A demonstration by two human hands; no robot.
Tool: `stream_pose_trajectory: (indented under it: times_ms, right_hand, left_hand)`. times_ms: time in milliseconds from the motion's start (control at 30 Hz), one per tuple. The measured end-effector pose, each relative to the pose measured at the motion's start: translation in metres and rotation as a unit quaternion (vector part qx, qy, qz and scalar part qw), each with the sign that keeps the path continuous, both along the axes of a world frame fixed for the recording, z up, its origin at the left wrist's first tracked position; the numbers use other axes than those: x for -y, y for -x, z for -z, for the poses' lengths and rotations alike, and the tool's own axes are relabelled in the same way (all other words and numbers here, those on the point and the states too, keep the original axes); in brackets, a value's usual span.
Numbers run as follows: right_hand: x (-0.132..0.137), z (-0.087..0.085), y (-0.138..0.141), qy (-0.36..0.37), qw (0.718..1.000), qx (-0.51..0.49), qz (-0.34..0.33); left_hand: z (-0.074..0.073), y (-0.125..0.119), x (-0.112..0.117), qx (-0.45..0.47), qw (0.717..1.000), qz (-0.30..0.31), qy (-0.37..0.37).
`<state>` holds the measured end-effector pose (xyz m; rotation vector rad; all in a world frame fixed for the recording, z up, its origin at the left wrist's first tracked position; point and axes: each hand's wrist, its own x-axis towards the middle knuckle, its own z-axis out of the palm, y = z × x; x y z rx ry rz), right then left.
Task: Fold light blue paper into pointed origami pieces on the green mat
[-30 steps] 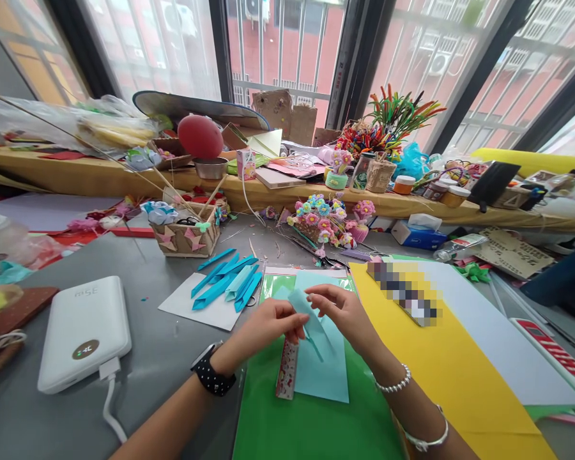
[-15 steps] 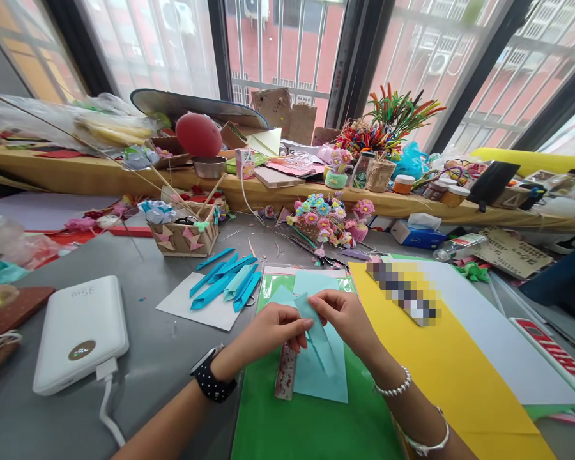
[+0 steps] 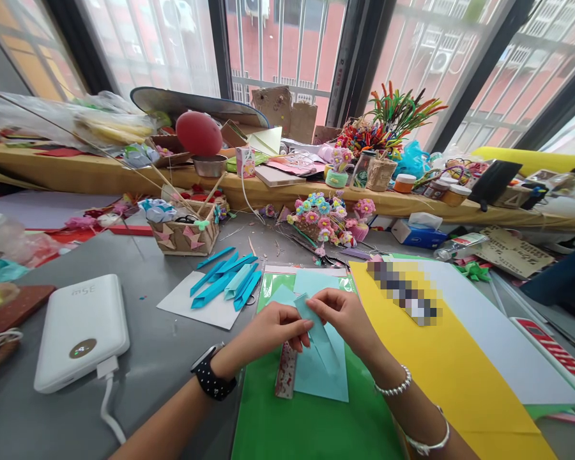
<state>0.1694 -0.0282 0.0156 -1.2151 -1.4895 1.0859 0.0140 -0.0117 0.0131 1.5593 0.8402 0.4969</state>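
My left hand [image 3: 273,329] and my right hand [image 3: 347,319] meet over a green sheet [image 3: 311,421] and both pinch a long folded strip of light blue paper [image 3: 319,332], which slants down to the right. A flat light blue sheet [image 3: 323,377] lies under the strip. A patterned ruler [image 3: 286,377] rests beside it, just below my left fingers. Several finished blue folded strips [image 3: 227,281] lie on a white sheet to the upper left of my hands.
A white power bank [image 3: 81,329] with a cable lies at left. A large yellow sheet [image 3: 441,358] and white paper lie at right. A small cardboard basket [image 3: 184,236] and paper flowers [image 3: 323,220] stand behind. A cluttered wooden shelf [image 3: 100,176] runs along the windows.
My two hands have closed in on each other, and the strip's fold has been pressed flatter. The strip's upper end now sits lower, between my fingers.
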Motion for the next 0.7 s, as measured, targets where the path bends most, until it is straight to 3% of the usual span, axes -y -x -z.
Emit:
stream_pose_trajectory:
  times_ms: [267,467,700]
  right_hand:
    - [-0.0013,0.0033,-0.0004,-0.016,1.000,0.020,0.010]
    - [-0.0007,0.0025,-0.0004,-0.011,0.999,0.018,0.036]
    - [-0.0039,0.0045,-0.0039,0.061,0.998,0.014,-0.017]
  left_hand:
    - [0.0038,0.0026,-0.0011,0.000,1.000,0.013,-0.002]
    - [0.0051,0.0010,-0.0039,0.001,0.999,-0.045,-0.029]
    - [-0.0011,0.0063,-0.0079,0.025,0.990,-0.131,-0.043]
